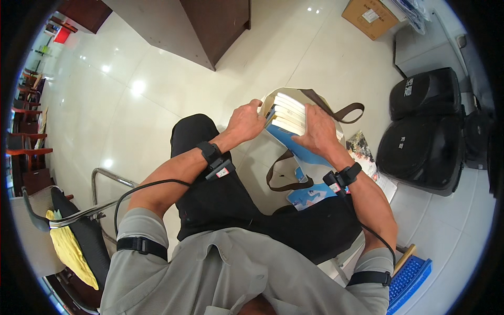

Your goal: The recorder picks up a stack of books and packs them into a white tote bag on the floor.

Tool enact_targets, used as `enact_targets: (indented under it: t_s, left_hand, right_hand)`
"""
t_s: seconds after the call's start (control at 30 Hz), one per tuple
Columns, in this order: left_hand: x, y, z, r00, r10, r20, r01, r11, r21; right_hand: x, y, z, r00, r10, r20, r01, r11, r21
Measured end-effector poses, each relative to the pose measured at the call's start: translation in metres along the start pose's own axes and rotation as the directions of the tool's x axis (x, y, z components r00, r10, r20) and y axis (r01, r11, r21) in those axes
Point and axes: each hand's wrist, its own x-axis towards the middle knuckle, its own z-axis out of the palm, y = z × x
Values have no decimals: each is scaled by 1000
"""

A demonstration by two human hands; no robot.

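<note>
A cream tote bag (271, 99) with brown strap handles (351, 112) stands on the floor before my knees, its mouth held wide. Several books (289, 110) are packed inside, with their white page edges upward. My left hand (247, 121) grips the bag's rim at the left, fingers curled. My right hand (319, 130) spans the right end of the books, with its fingers across the page edges and its thumb on the blue front surface (285, 136). Whether that blue surface is a cover or the bag's side, I cannot tell. The right fingertips are partly hidden.
A blue-and-white printed booklet (311, 197) and a colourful magazine (360, 147) lie beside the bag. Black speakers (421, 151) stand at the right, with a cardboard box (370, 17) behind. A cabinet (197, 29) is ahead. Left is a chair with yellow cloth (71, 248); lower right, a blue plastic basket (411, 281).
</note>
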Motion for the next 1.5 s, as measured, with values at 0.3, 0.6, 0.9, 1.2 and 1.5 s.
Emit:
enact_targets:
  t_s: [0.3,0.6,0.9,1.2,1.5]
  left_hand:
    - [5,-3,6,995,87,-56,-88,996,-21]
    - [-1,5,-12,990,-3,144,17,995,-101]
    - [5,27,-24,762,628,158,-646,754,121]
    - [18,31,-13,790,545,282,-578,815,44]
    - [21,29,-16,792,551,263,-571,821,1]
  right_hand:
    - [0,-6,0,1000,-9,17,9,1000,7]
    - [-3,-3,5,998,-45,-35,47,997,64]
    - [-3,3,7,996,-68,-54,72,994,82]
    - [-47,12,-41,994,26,104,-43,985,167]
    - [-131,59,-43,736,306,603,-556,783,281]
